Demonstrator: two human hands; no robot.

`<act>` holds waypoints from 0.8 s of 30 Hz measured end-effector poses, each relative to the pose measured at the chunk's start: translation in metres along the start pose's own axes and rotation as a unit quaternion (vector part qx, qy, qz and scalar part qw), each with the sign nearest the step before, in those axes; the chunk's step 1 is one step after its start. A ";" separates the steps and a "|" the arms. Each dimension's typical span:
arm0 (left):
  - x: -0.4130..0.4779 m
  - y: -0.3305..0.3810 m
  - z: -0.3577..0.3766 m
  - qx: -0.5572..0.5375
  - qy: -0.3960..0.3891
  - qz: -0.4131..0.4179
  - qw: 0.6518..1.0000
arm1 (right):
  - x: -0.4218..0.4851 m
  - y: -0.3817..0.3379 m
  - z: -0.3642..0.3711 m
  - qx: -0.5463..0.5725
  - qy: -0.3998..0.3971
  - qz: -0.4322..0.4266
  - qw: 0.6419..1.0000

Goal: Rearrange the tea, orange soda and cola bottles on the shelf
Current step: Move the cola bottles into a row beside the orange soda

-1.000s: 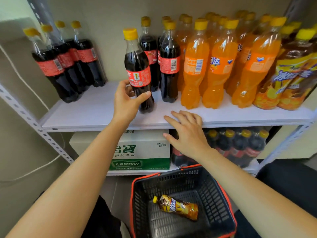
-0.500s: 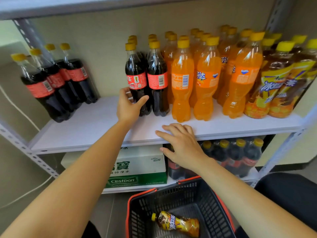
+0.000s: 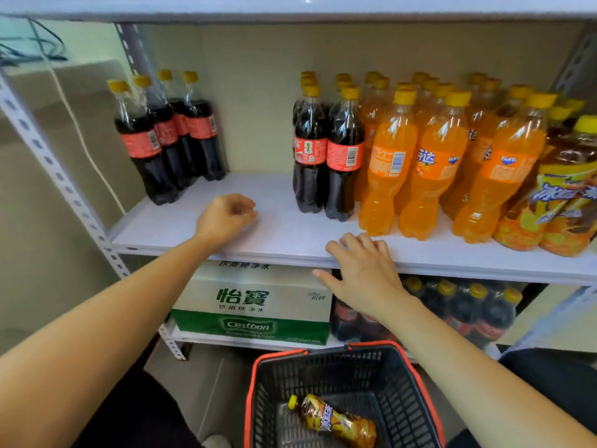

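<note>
The left hand [image 3: 226, 215] hangs over the bare middle of the white shelf board [image 3: 284, 234], fingers loosely curled and gripping nothing. The right hand [image 3: 363, 273] lies flat with spread fingers on the board's front edge, lower centre of the frame. Four cola bottles [image 3: 168, 140] stand in a slanting row at upper left, well apart from a second cola group [image 3: 326, 156] at centre. That group is packed against the orange soda bottles [image 3: 429, 163], and the iced tea bottles [image 3: 562, 195] are crowded at the right edge. One more tea bottle [image 3: 332, 420] lies on its side in the black basket [image 3: 326, 350] at the bottom of the frame. The main risk, as I judge it, is toppling: these bottles are tall and narrow-footed and stand touching. Sliding or plucking a front one with a loose grip could knock its neighbours over in a chain. The front tea and soda bottles sit close to the board's lip, so a nudge from the right forearm might send one down towards the basket. Leaning weight on the front edge could also jolt the board and rock the rows.
</note>
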State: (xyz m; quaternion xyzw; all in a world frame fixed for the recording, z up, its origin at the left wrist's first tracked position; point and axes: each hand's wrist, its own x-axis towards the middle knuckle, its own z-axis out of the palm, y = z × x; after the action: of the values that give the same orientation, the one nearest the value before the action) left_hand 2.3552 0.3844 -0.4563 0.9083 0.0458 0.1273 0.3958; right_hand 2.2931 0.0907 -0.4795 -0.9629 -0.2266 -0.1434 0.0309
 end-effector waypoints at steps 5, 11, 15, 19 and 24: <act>-0.031 -0.051 -0.055 0.236 0.076 0.030 0.968 | 0.041 -0.021 -0.028 0.050 -0.039 -0.017 0.998; -0.049 -0.088 -0.064 0.281 0.049 0.060 0.957 | 0.136 -0.072 -0.014 0.372 -0.063 0.002 0.926; -0.048 -0.095 -0.064 0.302 0.056 0.080 0.948 | 0.210 -0.104 0.016 0.452 -0.056 0.032 0.889; -0.049 -0.097 -0.062 0.293 0.072 0.094 0.949 | 0.272 -0.131 0.041 0.453 -0.023 0.041 0.890; -0.046 -0.101 -0.059 0.300 0.094 0.111 0.943 | 0.331 -0.152 0.063 0.475 0.010 0.046 0.879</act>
State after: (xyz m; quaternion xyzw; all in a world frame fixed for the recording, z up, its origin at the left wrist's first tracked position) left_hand 2.2965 0.4870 -0.5007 0.9682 0.0182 0.2356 0.0824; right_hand 2.5250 0.3755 -0.4444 -0.8404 -0.2222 -0.0264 0.4937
